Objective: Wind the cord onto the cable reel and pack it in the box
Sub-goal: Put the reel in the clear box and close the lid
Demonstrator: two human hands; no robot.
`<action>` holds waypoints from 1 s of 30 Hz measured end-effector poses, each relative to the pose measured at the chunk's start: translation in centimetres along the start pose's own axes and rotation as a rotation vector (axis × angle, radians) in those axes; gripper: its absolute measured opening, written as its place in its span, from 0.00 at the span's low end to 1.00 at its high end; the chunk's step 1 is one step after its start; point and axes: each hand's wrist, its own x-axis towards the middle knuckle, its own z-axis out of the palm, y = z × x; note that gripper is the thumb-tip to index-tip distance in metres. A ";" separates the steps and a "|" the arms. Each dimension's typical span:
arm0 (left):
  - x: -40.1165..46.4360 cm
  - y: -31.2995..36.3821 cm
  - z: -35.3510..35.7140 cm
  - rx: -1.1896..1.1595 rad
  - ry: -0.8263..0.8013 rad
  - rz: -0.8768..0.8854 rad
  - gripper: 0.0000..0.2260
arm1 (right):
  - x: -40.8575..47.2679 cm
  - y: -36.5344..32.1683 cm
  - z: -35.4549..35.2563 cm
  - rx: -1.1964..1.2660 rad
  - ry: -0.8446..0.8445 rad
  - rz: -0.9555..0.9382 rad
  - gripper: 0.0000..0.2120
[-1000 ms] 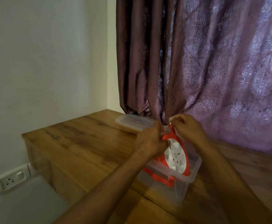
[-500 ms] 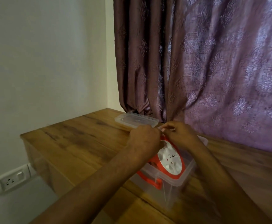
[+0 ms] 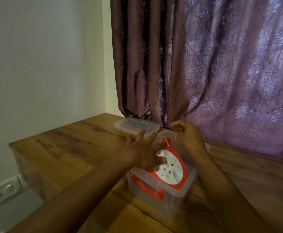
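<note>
Reel (image 3: 168,171) is seen tilted in the box (image 3: 179,189); the lid (image 3: 134,126) lies just beyond the open left hand (image 3: 144,153), nearer than the loosely curled, empty right hand (image 3: 188,136).

A wooden table (image 3: 66,145) with visible grain is set into a room corner. A plain pale wall (image 3: 45,61) is seen at left, and a purple patterned curtain (image 3: 204,64) is hung behind the table, its folds reaching the tabletop. A white wall socket (image 3: 2,194) is mounted low at left, below tabletop level.
</note>
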 end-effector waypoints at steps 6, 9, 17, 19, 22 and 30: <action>3.0 -5.3 0.0 -0.629 0.504 -0.033 0.23 | -0.1 -0.2 -0.3 0.094 0.058 -0.001 0.16; 5.8 -8.5 2.4 -0.515 0.481 -0.145 0.21 | 0.0 -0.2 -0.1 0.037 0.053 -0.012 0.15; 14.4 -10.2 6.8 -0.084 0.134 -0.110 0.31 | 0.9 0.5 0.4 -0.018 0.051 -0.028 0.12; 15.8 -9.9 6.8 -0.052 0.124 -0.079 0.31 | 1.0 0.7 0.5 -0.025 0.052 -0.022 0.12; 17.1 -9.9 6.6 -0.085 0.132 -0.071 0.26 | 1.0 0.9 0.6 -0.062 0.059 -0.026 0.15; 13.6 -10.4 5.1 0.088 0.403 -0.073 0.16 | 1.0 0.9 0.5 0.003 0.084 -0.016 0.15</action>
